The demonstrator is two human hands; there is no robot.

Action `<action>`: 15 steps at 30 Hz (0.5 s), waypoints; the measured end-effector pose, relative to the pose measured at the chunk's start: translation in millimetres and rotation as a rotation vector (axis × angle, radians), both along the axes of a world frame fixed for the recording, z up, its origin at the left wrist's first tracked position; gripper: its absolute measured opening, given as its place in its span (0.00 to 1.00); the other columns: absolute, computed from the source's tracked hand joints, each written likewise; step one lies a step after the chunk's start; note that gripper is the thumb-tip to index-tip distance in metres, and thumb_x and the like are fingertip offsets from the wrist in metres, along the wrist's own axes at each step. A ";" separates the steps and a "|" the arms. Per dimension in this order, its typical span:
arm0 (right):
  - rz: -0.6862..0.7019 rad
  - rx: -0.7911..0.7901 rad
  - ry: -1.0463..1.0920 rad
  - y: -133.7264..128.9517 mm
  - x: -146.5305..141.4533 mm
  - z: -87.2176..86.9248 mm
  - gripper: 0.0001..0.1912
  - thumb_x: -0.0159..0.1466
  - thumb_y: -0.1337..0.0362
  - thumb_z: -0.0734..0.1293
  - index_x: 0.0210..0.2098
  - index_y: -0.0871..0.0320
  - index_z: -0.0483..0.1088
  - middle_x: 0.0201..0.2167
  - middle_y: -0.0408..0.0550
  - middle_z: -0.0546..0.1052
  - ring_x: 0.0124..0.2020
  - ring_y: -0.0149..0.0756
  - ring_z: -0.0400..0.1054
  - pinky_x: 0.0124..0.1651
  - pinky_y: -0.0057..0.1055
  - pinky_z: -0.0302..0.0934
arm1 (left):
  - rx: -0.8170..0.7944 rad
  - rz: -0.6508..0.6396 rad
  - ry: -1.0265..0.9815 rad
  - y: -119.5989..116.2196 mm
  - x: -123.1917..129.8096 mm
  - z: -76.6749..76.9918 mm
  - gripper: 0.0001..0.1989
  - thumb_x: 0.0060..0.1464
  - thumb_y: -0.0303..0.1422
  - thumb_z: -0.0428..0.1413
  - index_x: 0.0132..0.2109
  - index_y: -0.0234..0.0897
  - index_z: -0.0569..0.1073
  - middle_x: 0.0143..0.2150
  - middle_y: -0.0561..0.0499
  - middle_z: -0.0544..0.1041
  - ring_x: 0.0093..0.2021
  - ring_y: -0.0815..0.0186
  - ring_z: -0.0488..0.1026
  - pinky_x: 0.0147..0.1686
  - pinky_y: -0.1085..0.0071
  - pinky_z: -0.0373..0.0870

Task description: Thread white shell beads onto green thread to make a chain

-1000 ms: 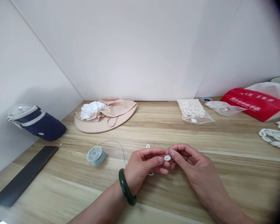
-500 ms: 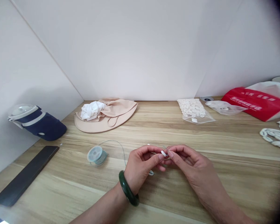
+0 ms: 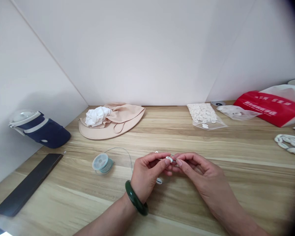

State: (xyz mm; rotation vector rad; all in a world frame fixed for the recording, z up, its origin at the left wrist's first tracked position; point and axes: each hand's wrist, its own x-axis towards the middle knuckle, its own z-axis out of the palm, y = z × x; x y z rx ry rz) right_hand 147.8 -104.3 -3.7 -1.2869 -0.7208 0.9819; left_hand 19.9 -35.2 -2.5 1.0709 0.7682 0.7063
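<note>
Between the thumb and fingers of my left hand (image 3: 148, 170) is a small white shell (image 3: 169, 159). My right hand (image 3: 201, 173) pinches a thin grey-green cord (image 3: 174, 160) right beside that shell, and the two hands' fingertips nearly meet. Under my left hand another white shell (image 3: 159, 181) shows on the wooden table (image 3: 88, 209). A spool of pale green cord (image 3: 103, 164) stands to the left, its strand curving over to my left hand. The lower fingers of both hands are partly hidden.
Behind lie a beige hat (image 3: 125, 114) with white cloth (image 3: 97, 116) and a bag of shells (image 3: 203, 114). A red bag (image 3: 267, 106) and a shell string (image 3: 291, 142) are at the right. A blue bottle (image 3: 46, 129) and dark strip (image 3: 29, 183) are at the left.
The shell in my left fingers has turned and shifted slightly left and up, so more of it shows. Both hands remain in nearly the same place.
</note>
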 end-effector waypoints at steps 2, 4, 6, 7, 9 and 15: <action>0.001 -0.007 0.035 -0.4 0.0 -1.1 0.10 0.53 0.57 0.71 0.27 0.58 0.71 0.29 0.45 0.78 0.29 0.35 0.75 0.37 0.29 0.71 | 0.024 0.007 -0.006 -0.1 0.1 -0.8 0.12 0.48 0.32 0.61 0.40 0.32 0.79 0.40 0.46 0.79 0.32 0.67 0.77 0.33 0.74 0.74; 0.005 -0.021 0.053 -0.9 -0.2 -1.9 0.10 0.53 0.58 0.71 0.28 0.58 0.71 0.29 0.45 0.78 0.30 0.35 0.75 0.38 0.29 0.71 | 0.038 -0.002 -0.012 -0.7 -0.1 -1.5 0.12 0.48 0.31 0.61 0.41 0.33 0.78 0.42 0.46 0.78 0.33 0.67 0.77 0.34 0.74 0.74; 0.014 -0.026 0.048 -1.1 -0.4 -1.9 0.10 0.53 0.58 0.71 0.28 0.58 0.71 0.29 0.45 0.77 0.29 0.34 0.75 0.38 0.29 0.71 | 0.026 -0.019 -0.017 -1.4 -0.4 -1.5 0.12 0.48 0.31 0.61 0.41 0.33 0.78 0.41 0.46 0.79 0.33 0.67 0.77 0.33 0.74 0.74; 0.018 -0.022 0.036 -1.2 -0.5 -1.6 0.10 0.53 0.58 0.71 0.27 0.58 0.71 0.30 0.46 0.77 0.29 0.34 0.74 0.37 0.29 0.71 | 0.017 -0.024 -0.016 -1.5 -0.6 -1.2 0.12 0.48 0.31 0.61 0.41 0.32 0.78 0.39 0.46 0.79 0.32 0.67 0.77 0.33 0.74 0.74; 0.019 -0.007 0.003 -1.7 -0.6 -0.2 0.10 0.54 0.58 0.71 0.27 0.58 0.72 0.33 0.47 0.77 0.28 0.33 0.73 0.36 0.29 0.71 | 0.002 -0.031 -0.008 -1.4 -0.9 -0.3 0.11 0.49 0.32 0.61 0.40 0.31 0.77 0.36 0.46 0.80 0.31 0.67 0.76 0.32 0.74 0.74; 0.010 0.088 0.035 -6.6 3.9 2.4 0.08 0.59 0.59 0.67 0.29 0.56 0.69 0.29 0.44 0.75 0.28 0.32 0.71 0.33 0.28 0.68 | 0.007 -0.013 0.027 1.0 -1.5 0.7 0.12 0.48 0.31 0.61 0.40 0.29 0.74 0.31 0.47 0.78 0.27 0.69 0.74 0.31 0.73 0.73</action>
